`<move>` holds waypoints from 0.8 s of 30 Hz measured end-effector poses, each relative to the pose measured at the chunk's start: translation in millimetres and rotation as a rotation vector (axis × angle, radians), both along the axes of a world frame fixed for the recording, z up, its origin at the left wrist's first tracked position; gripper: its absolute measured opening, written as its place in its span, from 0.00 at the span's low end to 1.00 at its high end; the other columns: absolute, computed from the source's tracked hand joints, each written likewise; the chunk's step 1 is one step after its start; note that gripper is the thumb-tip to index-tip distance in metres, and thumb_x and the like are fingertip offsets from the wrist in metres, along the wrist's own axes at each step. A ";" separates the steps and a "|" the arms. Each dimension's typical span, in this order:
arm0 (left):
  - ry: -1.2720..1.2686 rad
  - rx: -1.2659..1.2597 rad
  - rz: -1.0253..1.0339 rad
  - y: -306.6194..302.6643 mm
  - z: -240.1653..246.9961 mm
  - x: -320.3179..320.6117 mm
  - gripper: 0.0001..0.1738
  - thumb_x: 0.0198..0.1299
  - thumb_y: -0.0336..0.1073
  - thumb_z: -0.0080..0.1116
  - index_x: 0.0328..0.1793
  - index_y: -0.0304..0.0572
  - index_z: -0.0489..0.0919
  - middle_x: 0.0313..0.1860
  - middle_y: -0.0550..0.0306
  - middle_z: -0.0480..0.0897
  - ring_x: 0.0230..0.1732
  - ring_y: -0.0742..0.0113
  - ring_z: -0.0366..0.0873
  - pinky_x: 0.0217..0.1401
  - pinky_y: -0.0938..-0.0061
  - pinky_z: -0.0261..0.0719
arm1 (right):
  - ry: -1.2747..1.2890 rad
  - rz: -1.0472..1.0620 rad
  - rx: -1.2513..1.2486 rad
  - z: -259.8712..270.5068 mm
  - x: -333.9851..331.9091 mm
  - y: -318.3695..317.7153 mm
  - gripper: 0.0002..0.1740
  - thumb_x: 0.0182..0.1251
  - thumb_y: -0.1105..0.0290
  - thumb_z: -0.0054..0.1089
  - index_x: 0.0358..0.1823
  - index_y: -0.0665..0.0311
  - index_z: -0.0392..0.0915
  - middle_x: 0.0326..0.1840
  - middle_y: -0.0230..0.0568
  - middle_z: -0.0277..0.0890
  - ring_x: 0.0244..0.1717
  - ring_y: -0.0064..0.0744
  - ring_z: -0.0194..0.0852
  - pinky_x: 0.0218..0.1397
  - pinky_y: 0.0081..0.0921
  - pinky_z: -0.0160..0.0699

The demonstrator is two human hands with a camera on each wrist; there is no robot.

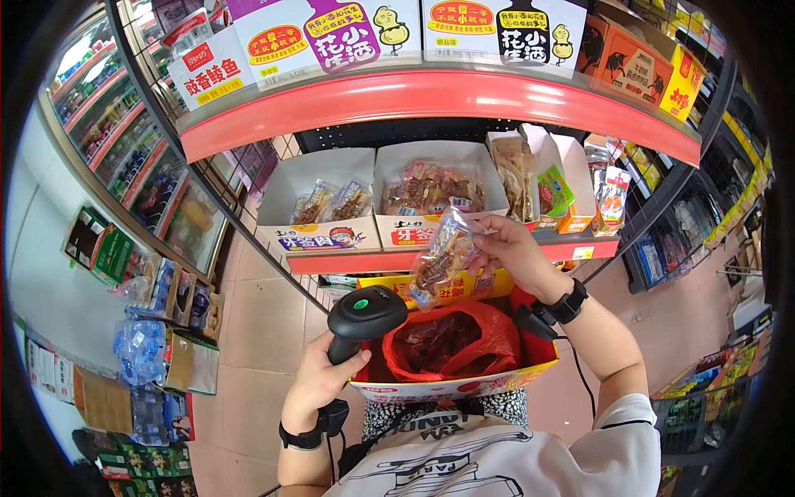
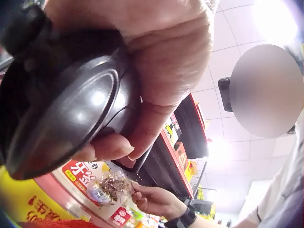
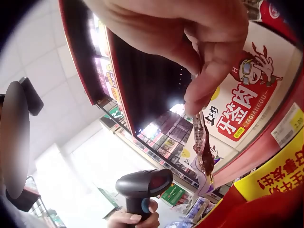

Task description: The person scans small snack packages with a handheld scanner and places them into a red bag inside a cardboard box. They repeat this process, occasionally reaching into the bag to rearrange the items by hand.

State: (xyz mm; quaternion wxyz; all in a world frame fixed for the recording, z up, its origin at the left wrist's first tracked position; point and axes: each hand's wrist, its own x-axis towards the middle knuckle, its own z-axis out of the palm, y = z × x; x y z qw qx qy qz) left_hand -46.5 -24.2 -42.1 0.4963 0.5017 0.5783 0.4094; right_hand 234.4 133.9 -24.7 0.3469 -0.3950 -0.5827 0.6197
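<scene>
My left hand (image 1: pixel 321 373) grips a black barcode scanner (image 1: pixel 368 311) by its handle, its head turned toward the shelf. Between the thumb and fingers of my right hand (image 1: pixel 515 253) is pinched a clear snack packet (image 1: pixel 445 258) with brown pieces inside. The packet hangs in front of the shelf edge, above a red plastic bag (image 1: pixel 489 364) that stands in an open carton (image 1: pixel 542 369). In the right wrist view the packet (image 3: pixel 203 147) shows edge-on below the fingertips. Behind it, two white display boxes (image 1: pixel 331 236) hold similar packets (image 1: pixel 435 189).
A red-edged upper shelf (image 1: pixel 439 87) bears printed cartons and overhangs the display boxes. More snack boxes (image 1: pixel 571 186) stand at the right of the lower shelf. Water bottles and boxes (image 1: pixel 141 352) sit on the floor at left, by a glass-door cooler (image 1: pixel 137 141).
</scene>
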 end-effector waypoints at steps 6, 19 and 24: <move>-0.029 -0.062 -0.002 1.8 0.8 1.6 0.12 0.51 0.29 0.63 0.42 0.35 0.76 0.27 0.65 0.76 0.29 0.78 0.69 0.32 0.80 0.68 | 0.024 -0.015 -0.025 8.2 -3.0 -5.8 0.17 0.71 0.71 0.43 0.59 0.64 0.64 0.34 0.43 0.79 0.31 0.26 0.81 0.28 0.14 0.75; -0.023 -0.023 0.001 -0.7 -1.0 -5.0 0.10 0.52 0.27 0.62 0.41 0.36 0.77 0.24 0.65 0.74 0.24 0.79 0.69 0.26 0.81 0.67 | 0.041 -0.019 -0.022 11.3 -7.1 -6.2 0.13 0.71 0.71 0.44 0.55 0.63 0.66 0.35 0.41 0.78 0.32 0.26 0.81 0.29 0.15 0.77; -0.092 0.031 0.080 -5.2 -2.6 -18.1 0.10 0.52 0.26 0.61 0.42 0.36 0.77 0.22 0.66 0.73 0.21 0.79 0.70 0.23 0.82 0.66 | 0.150 -0.084 -0.011 32.4 -24.9 8.5 0.07 0.70 0.71 0.45 0.44 0.65 0.67 0.39 0.41 0.76 0.35 0.29 0.81 0.31 0.18 0.79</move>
